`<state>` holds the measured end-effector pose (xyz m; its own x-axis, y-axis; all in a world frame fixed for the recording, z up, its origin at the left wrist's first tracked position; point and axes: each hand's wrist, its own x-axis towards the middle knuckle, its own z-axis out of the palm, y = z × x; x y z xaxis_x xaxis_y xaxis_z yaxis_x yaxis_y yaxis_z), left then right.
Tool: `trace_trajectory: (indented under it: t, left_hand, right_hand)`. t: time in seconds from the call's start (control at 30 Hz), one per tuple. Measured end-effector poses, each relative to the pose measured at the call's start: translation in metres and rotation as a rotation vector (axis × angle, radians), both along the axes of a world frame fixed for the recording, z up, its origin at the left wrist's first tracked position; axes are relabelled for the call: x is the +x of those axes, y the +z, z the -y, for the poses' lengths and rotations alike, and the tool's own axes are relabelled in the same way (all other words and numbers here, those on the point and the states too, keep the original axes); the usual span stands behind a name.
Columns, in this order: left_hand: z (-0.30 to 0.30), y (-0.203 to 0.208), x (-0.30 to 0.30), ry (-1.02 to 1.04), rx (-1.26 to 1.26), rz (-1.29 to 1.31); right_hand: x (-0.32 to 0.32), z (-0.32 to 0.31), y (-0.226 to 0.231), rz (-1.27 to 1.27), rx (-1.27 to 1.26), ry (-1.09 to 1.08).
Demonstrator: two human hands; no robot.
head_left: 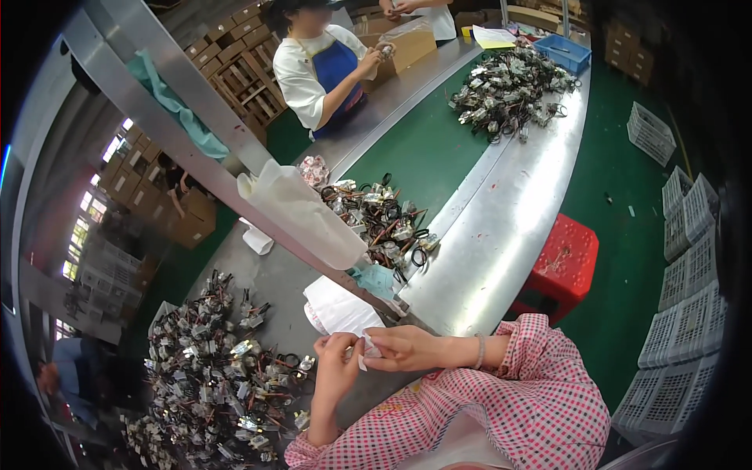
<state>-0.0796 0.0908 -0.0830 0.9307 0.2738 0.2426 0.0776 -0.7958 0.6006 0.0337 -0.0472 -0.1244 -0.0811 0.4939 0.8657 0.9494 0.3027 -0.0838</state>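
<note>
My left hand [337, 362] and my right hand [403, 348] meet over the near edge of the metal table. A small crumpled white piece of cloth or paper [366, 350] is pinched in my right fingers. The left fingers are closed against it; what they hold is hidden. Just beyond my hands lies a folded white cloth [341, 304]. To the left a large pile of small metal parts with dark wires [227, 376] spreads over the table. A second such pile [388, 219] sits on the green belt ahead.
A metal post [188, 149] with cloths on it slants across the left. Another wired-parts pile [509, 90] and a blue tray [564, 53] are at the far end. A red stool [562, 262] stands right, near white crates [670, 337]. A co-worker [321, 70] handles something across the belt.
</note>
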Motion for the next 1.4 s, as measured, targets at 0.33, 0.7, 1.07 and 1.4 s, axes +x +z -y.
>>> trace_trajectory:
  t: [0.33, 0.7, 1.07, 1.4]
  left_hand:
    - [-0.006, -0.002, -0.001, -0.051, -0.02, -0.043]
    - [0.002, -0.002, -0.003, -0.039, -0.047, -0.064]
    - [-0.003, 0.0, -0.001, -0.041, -0.089, -0.032]
    - [0.004, -0.002, -0.007, -0.023, -0.117, -0.035]
  right_hand:
    - [-0.001, -0.004, -0.009, -0.157, 0.01, 0.027]
    - [-0.015, -0.002, -0.036, -0.441, -0.067, 0.084]
    - [-0.009, -0.01, -0.039, -0.446, 0.067, 0.088]
    - [-0.012, -0.003, -0.036, -0.207, 0.12, -0.025]
